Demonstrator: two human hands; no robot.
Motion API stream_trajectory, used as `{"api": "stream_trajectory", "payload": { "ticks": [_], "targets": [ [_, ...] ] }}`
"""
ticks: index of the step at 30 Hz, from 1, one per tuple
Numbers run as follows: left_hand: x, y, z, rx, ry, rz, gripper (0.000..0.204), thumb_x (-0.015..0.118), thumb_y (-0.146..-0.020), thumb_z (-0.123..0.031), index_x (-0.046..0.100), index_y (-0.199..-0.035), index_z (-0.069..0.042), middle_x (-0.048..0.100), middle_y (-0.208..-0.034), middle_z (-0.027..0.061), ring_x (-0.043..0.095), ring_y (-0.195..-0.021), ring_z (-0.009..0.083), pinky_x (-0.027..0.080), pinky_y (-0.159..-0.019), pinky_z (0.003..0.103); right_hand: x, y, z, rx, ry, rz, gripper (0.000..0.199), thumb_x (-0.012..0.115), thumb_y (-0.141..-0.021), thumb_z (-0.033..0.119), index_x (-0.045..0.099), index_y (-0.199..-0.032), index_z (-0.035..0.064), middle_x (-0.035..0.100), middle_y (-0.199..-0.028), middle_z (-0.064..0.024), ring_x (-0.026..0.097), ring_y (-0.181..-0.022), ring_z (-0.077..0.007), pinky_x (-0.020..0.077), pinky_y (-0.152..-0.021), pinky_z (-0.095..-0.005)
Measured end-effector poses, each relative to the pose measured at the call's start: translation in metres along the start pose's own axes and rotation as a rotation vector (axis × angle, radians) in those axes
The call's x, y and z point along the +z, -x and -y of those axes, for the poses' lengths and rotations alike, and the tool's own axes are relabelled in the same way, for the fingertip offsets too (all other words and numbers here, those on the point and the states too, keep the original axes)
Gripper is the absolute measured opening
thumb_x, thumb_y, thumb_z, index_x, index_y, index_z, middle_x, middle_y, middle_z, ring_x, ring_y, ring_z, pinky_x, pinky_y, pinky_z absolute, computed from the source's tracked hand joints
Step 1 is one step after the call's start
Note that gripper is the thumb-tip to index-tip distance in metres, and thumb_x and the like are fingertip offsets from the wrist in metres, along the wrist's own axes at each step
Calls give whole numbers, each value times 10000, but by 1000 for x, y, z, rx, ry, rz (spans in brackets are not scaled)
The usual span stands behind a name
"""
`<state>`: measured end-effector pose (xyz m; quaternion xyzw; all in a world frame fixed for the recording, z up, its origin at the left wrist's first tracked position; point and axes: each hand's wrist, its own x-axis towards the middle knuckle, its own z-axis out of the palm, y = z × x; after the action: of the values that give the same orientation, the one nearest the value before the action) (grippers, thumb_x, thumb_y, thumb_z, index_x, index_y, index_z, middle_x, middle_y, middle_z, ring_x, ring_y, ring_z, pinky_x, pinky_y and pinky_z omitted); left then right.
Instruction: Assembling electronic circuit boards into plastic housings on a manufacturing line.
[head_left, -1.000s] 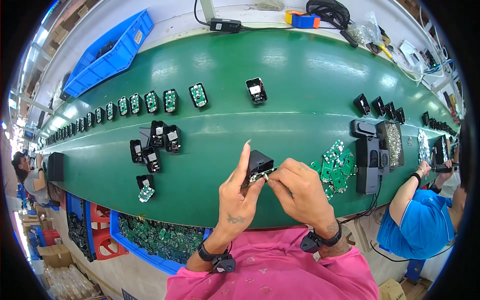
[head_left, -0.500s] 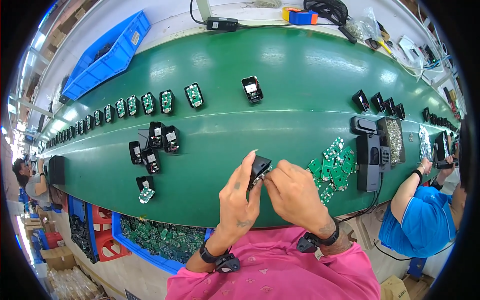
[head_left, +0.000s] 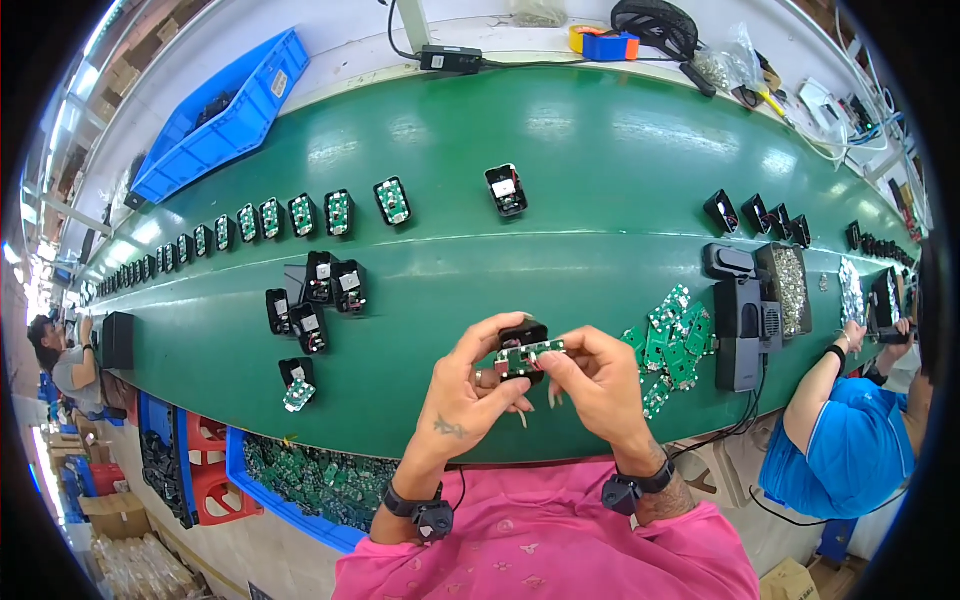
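Close to the table's front edge, my left hand (head_left: 460, 393) is closed around a small black plastic housing (head_left: 527, 330), its fingers behind and its thumb in front. A green circuit board (head_left: 516, 361) lies across the housing's front, turned toward me. My right hand (head_left: 603, 385) pinches the board's right end between thumb and fingers. Whether the board sits inside the housing or only against it, I cannot tell. To the right of my right hand lies a heap of loose green circuit boards (head_left: 672, 338). Left of my left hand, a black housing with a board (head_left: 299, 394) rests on the table.
Black housings with boards (head_left: 393, 201) line the green table (head_left: 430, 290) toward the left. One housing (head_left: 506, 190) stands at the back; several cluster (head_left: 309, 328) at left. A grey-black device (head_left: 737, 330) and a tray of small parts (head_left: 789, 290) stand right. Co-workers sit at both ends.
The housing has been turned so its opening and the green board face me. My right hand has shifted from covering the housing to pinching the board's right end.
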<state>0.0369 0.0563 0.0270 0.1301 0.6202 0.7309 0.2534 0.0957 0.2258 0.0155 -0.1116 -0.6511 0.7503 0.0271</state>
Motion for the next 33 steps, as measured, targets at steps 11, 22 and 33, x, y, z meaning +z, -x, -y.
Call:
{"api": "stream_trajectory", "payload": {
  "ticks": [11,22,33],
  "targets": [
    [-1,6,-8,140,-321,-8,555,659,-800,119,584,-1329,-32,585,-1310,140,712,-842,165,614,-726,247,-2,8,2,-132,-63,-16,169,673,-927,61,642,-784,-25,582,-707,-5,496,-530,-36,355,-452,-202],
    [9,0,8,467,-578,-217,555,551,-787,155,620,-1302,-40,627,-1270,171,672,-986,211,566,-704,265,11,9,25,-327,456,48,163,712,-873,103,653,-769,-7,595,-645,-93,547,-528,-185,404,-500,-316],
    [9,3,-7,166,-16,-32,491,517,-903,93,520,-1378,-29,626,-1227,150,705,-813,160,601,-639,262,9,3,18,-439,615,-103,260,685,-893,124,596,-686,-6,520,-576,-88,491,-480,-211,351,-472,-354]
  ]
}}
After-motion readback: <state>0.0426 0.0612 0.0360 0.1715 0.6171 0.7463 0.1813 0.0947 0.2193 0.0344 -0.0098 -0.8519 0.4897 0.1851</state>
